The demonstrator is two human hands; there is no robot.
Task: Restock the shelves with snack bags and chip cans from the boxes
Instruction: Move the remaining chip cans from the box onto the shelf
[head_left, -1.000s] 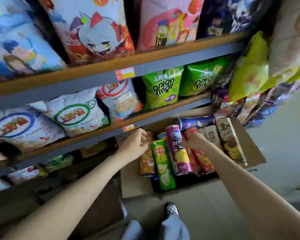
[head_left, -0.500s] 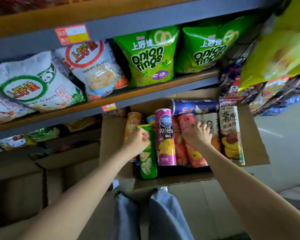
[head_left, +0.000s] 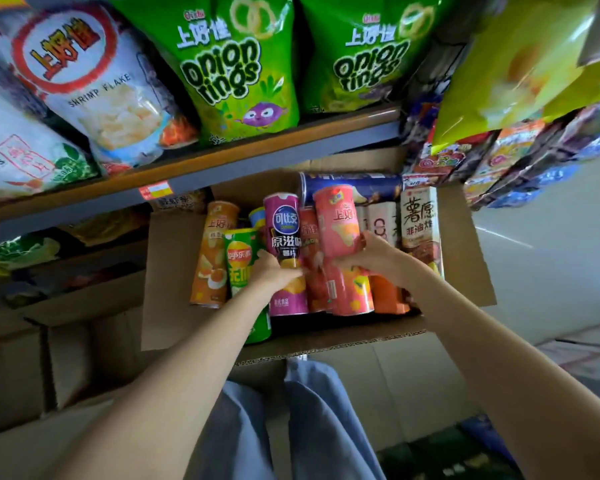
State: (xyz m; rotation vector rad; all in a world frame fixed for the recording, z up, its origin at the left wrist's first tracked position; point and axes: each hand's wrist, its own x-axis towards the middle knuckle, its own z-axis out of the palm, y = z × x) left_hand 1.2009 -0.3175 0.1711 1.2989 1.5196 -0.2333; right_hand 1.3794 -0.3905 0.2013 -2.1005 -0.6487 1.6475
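An open cardboard box [head_left: 174, 278] under the lowest shelf holds several chip cans lying side by side. My right hand [head_left: 373, 259] grips a pink can [head_left: 336, 223] by its lower end, and the can's top is raised above the others. My left hand [head_left: 274, 273] has its fingers curled round the middle of a purple can [head_left: 284, 230]. A green can [head_left: 239, 261] lies just left of that hand, partly hidden by my forearm, with an orange can [head_left: 212, 251] beside it. A blue can [head_left: 354, 185] lies crosswise at the back.
Just above the box, a shelf edge [head_left: 257, 164] carries green onion ring bags [head_left: 236, 71] and white shrimp flake bags [head_left: 97, 84]. Hanging snack packs [head_left: 499, 157] crowd the right side. Closed cardboard boxes [head_left: 66, 358] stand at lower left. My legs [head_left: 291, 427] are below the box.
The view has moved down and closer to the box. My right hand has lifted the pink can up out of the row. My left hand has shifted from the green can to the purple one.
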